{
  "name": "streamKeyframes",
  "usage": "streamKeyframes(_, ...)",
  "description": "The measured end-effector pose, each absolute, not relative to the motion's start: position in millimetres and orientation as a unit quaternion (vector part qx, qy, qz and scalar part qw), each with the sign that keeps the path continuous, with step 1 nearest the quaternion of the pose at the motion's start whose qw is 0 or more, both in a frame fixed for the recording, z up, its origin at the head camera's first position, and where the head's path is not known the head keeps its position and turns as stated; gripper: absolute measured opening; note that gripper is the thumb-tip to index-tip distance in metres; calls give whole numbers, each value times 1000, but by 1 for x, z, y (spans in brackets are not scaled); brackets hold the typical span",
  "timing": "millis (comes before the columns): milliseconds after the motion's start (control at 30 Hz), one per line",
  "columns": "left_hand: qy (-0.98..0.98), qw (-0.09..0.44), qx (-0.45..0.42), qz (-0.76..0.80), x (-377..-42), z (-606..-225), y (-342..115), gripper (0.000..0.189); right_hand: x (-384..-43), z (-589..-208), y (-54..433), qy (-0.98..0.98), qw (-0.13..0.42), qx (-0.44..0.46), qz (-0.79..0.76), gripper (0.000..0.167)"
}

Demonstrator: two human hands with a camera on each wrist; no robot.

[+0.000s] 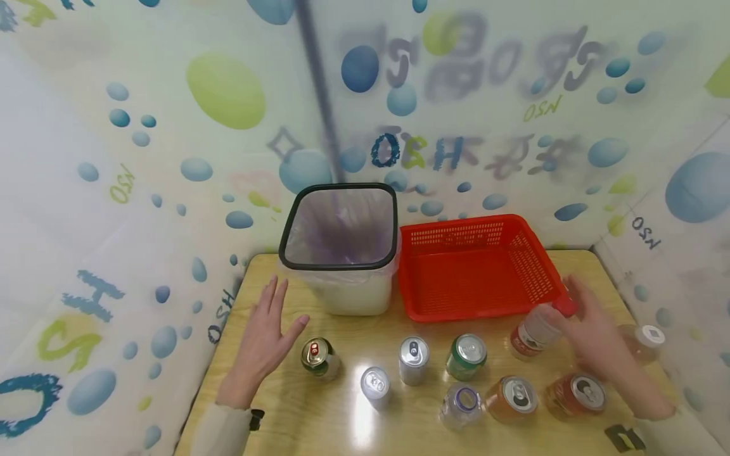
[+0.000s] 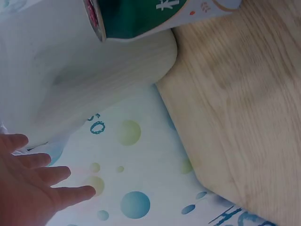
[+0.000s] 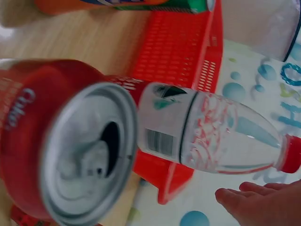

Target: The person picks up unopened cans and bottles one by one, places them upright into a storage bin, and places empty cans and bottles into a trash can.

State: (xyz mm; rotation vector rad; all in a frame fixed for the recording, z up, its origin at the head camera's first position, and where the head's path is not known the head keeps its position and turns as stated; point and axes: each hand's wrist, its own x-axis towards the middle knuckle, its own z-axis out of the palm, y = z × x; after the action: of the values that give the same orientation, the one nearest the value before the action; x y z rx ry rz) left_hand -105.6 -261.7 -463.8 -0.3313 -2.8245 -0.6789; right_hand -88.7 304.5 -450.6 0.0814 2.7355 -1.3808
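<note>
My left hand (image 1: 259,345) hovers with fingers spread, left of a dark can with a gold-rimmed top (image 1: 319,358) and in front of the lined bin (image 1: 350,294). Nothing is in it. My right hand (image 1: 593,332) is beside a clear plastic bottle (image 1: 530,335) with a red cap (image 3: 292,154) and a red and white label. In the right wrist view its fingers (image 3: 263,188) extend just below the bottle's neck, apparently apart from it. A red Coke can (image 3: 28,136) stands close to that bottle.
A red basket (image 1: 462,278) sits behind the cans, right of the bin. Also on the table are silver cans (image 1: 413,361), a green can (image 1: 466,358), an orange can (image 1: 512,399), a small clear bottle (image 1: 459,408) and a white-capped bottle (image 1: 641,345). Patterned walls enclose the table.
</note>
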Motion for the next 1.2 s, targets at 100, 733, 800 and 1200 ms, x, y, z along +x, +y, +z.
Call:
streamKeyframes(100,-955,111,-107,-254,-105,-468,-260,81,-89,-455,304,897,49,28,-438,105)
streamKeyframes(733,-930,99,-89,-342,-94,-478,-244,70,-93,-474,306,890,68,-48,-447,29)
streamKeyframes(800,-928,99,-89,-349,-94,-479,-243,70,-93,-474,306,891,56,-57,-447,22)
streamKeyframes(1200,-921,84,-92,-368,-86,-484,-235,69,-88,-449,312,915,18,-13,-402,39)
